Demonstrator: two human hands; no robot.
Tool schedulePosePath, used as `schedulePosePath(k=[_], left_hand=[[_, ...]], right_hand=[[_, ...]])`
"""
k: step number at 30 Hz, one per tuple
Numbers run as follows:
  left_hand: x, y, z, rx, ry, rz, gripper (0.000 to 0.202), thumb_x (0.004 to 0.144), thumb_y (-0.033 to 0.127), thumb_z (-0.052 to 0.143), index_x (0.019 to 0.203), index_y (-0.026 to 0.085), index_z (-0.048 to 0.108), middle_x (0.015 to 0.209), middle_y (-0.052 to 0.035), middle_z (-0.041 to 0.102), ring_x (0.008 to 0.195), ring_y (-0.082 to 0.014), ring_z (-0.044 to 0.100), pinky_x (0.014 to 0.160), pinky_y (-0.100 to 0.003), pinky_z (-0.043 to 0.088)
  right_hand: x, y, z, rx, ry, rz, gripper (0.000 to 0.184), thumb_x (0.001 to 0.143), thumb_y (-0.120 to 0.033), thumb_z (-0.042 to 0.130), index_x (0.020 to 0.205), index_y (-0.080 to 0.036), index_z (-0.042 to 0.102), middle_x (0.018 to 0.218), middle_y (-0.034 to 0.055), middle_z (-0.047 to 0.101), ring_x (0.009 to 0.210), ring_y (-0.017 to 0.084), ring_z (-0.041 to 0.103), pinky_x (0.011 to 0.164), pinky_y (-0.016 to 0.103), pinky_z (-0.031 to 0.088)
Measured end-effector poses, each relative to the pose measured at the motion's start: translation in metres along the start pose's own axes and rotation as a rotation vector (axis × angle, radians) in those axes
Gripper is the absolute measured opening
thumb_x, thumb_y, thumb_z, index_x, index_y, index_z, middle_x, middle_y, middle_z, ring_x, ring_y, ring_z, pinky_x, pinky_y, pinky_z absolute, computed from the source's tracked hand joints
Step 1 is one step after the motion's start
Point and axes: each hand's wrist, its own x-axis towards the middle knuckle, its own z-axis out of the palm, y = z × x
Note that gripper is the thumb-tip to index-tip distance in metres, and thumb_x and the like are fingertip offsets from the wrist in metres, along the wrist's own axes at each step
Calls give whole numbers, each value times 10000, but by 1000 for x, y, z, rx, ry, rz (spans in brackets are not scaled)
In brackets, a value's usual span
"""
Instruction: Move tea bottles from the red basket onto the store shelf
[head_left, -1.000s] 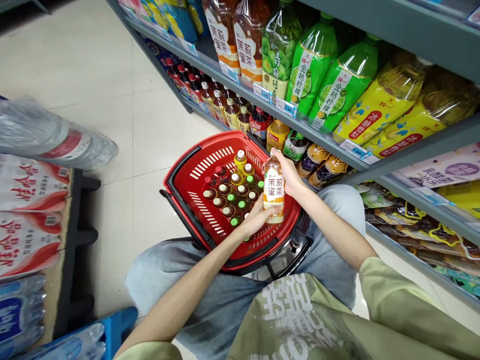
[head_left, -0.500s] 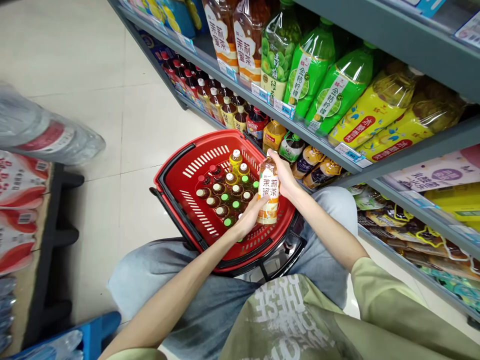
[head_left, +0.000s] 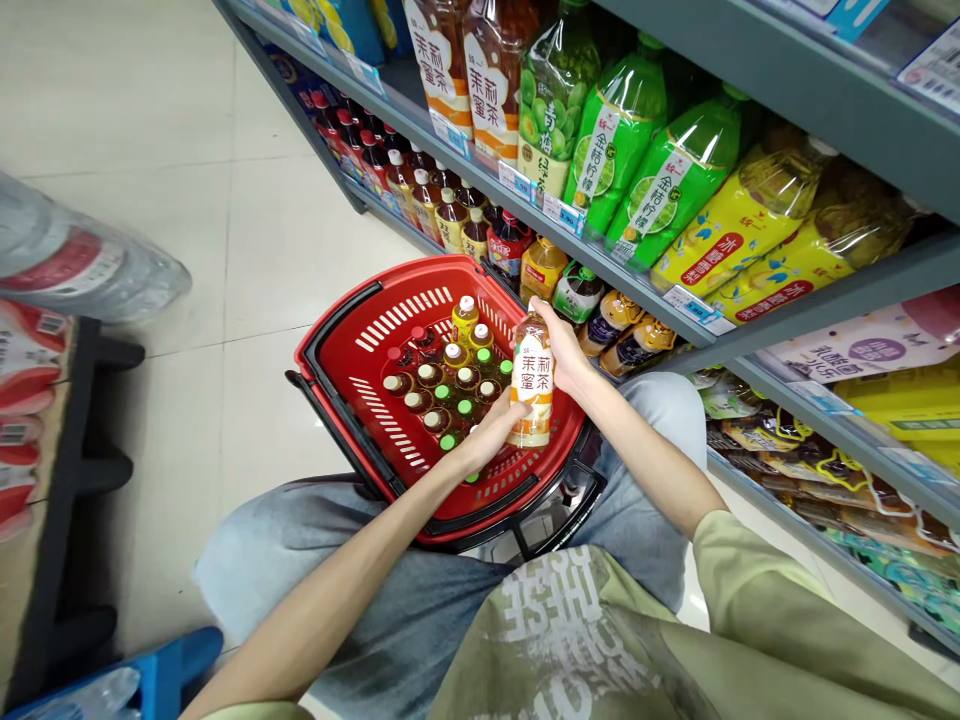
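Observation:
A bottle of tea (head_left: 533,385) with a white and orange label is held upright between both hands, over the right side of a red shopping basket (head_left: 337,345). My right hand (head_left: 562,350) grips its upper part and cap from the right. My left hand (head_left: 491,430) holds the lower part from the left, thumb across the label. Inside the basket stand several small bottles (head_left: 439,395) with white, green and red caps. Part of the group is hidden behind my left hand and the held bottle.
Drink shelves (head_left: 480,170) run along the right, with large tea bottles (head_left: 487,85) above and smaller bottles (head_left: 450,215) on the bottom level. A big water bottle (head_left: 82,260) and a dark pallet (head_left: 64,480) stand left. A blue crate (head_left: 169,670) is at lower left.
My left thumb has slid slightly down the label, showing more of it. The whole view has shifted a little; both hands keep the bottle over the basket.

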Motion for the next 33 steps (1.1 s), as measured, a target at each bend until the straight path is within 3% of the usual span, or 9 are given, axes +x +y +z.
schedulePosePath(k=[5, 14, 20, 26, 33], left_hand=[[-5, 7, 1, 107, -32, 17, 744, 730, 295, 638, 1444, 209, 445, 1427, -111, 582, 1315, -334, 530, 1125, -511, 414], [-11, 22, 10, 203, -31, 32, 796, 656, 247, 679, 1418, 172, 459, 1391, -129, 587, 1260, -335, 553, 1124, -503, 403], [-11, 21, 12, 268, 32, 17, 665, 765, 322, 654, 1398, 208, 485, 1378, -94, 602, 1252, -315, 560, 1077, -446, 453], [-10, 19, 11, 304, 73, 18, 681, 780, 361, 648, 1419, 201, 473, 1352, -99, 602, 1247, -324, 558, 1086, -467, 443], [-13, 21, 11, 278, 21, 70, 687, 792, 356, 649, 1434, 216, 451, 1369, -93, 590, 1292, -318, 528, 1110, -462, 438]], right_hand=[[3, 2, -2, 4, -8, 24, 520, 725, -706, 745, 724, -236, 522, 589, -22, 623, 517, 147, 590, 488, 276, 513], [1, 1, -3, 5, -21, 19, 509, 722, -696, 754, 710, -226, 561, 596, -13, 627, 530, 155, 600, 490, 282, 521], [-2, -1, 0, 11, 1, 23, 472, 737, -652, 765, 716, -228, 560, 579, -24, 611, 556, 158, 618, 525, 281, 536], [-1, -1, 0, 14, -6, 11, 486, 744, -674, 747, 717, -225, 565, 595, -15, 631, 535, 156, 611, 491, 278, 520], [-1, -4, -1, 1, -28, 53, 502, 755, -699, 717, 725, -226, 556, 606, -5, 645, 517, 147, 603, 470, 269, 509]])
